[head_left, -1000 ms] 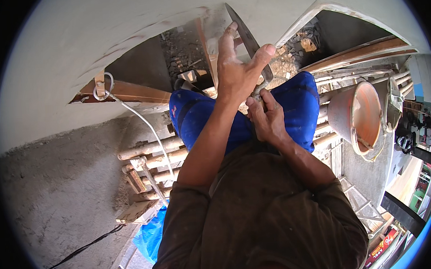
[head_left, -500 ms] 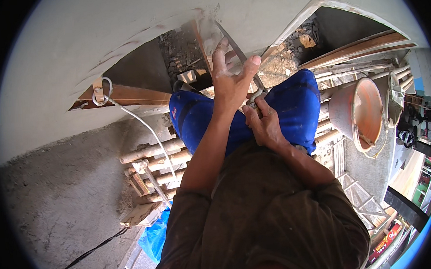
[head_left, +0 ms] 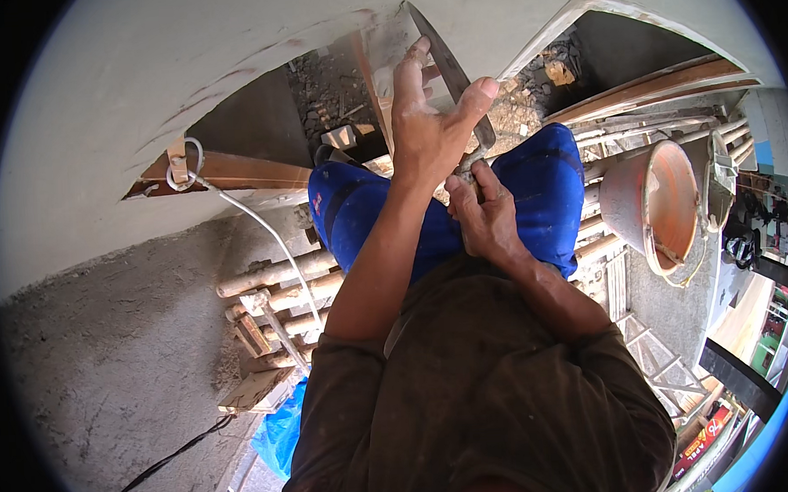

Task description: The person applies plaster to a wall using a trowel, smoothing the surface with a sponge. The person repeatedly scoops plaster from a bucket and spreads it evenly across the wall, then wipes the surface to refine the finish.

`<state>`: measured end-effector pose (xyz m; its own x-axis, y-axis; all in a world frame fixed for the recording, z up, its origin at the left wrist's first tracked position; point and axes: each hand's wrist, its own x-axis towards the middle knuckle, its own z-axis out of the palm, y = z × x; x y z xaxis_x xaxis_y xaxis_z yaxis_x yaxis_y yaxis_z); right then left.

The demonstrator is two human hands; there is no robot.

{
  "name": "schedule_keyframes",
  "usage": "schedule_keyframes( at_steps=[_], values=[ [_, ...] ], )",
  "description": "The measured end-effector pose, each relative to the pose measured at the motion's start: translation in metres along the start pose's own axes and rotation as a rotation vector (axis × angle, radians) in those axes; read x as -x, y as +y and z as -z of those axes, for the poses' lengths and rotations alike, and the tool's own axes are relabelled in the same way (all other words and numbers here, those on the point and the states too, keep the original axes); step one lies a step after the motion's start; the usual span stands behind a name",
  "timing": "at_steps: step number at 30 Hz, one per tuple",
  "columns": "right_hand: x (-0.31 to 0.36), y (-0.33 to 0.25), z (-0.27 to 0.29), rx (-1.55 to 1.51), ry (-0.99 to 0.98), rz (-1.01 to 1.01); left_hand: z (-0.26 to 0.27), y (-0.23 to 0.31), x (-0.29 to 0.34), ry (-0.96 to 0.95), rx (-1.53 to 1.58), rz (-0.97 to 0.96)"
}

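Note:
My right hand point(head_left: 488, 214) is closed around the handle of a trowel point(head_left: 450, 63), low between my knees. Its long, narrow-looking grey metal blade slants up and away, with the tip at the pale plastered wall point(head_left: 313, 12). My left hand point(head_left: 428, 121) is raised beside the blade, fingers stretched and thumb spread. That thumb passes in front of the lower blade; whether the fingers touch the metal I cannot tell. Most of the trowel's handle is hidden by my right hand.
Triangular openings in the wall show rubble point(head_left: 339, 90) and wooden boards point(head_left: 246, 171). Bamboo poles point(head_left: 277, 276) lie below. An orange-stained bucket point(head_left: 625, 199) stands right. A white cable point(head_left: 256, 219) loops at left, above a blue plastic sheet point(head_left: 282, 431).
The trowel has shifted up and slightly right, its tip higher on the wall and more blade showing. My left hand has moved slightly right and up with it; my right hand remains on the handle.

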<state>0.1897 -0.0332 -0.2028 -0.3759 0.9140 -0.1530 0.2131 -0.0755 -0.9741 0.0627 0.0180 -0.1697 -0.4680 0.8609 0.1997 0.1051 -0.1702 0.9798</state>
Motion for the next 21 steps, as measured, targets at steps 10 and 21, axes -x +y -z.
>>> schedule_keyframes(
  at_steps=[10,21],
  values=[
    [0.005,0.019,-0.001,0.068,-0.021,-0.062,0.000,-0.026,0.014,0.024,0.154,0.168],
    [0.003,0.007,0.002,0.016,-0.003,-0.008,0.000,-0.004,0.005,-0.015,0.064,0.045]
  ],
)
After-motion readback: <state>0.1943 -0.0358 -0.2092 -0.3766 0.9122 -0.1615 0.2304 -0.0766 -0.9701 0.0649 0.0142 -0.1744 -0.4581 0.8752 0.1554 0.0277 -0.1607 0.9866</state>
